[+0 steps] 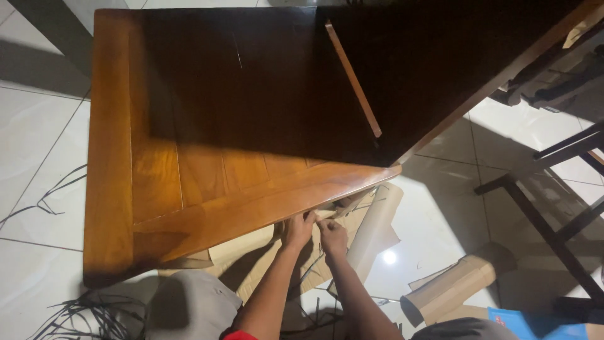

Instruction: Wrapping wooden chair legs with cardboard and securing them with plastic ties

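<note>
A strip of brown paper wrapping (333, 211) is located at the near edge of the wooden table (189, 170), just below the rim and close to the table's near right corner. The strip is pinched by the left hand (297, 228), whose fingers are closed narrowly on it against the table edge. The right hand (332, 236) is positioned just beside the left, touching it, with fingertips closed on the same paper. A thin wooden slat (352, 79) lies diagonally on the dark, shadowed part of the tabletop. Cardboard sheets (371, 233) are spread on the white tiled floor (38, 145) beneath the hands. A cardboard roll (450, 286) lies to the right, and black straps (82, 315) are scattered at lower left.
</note>
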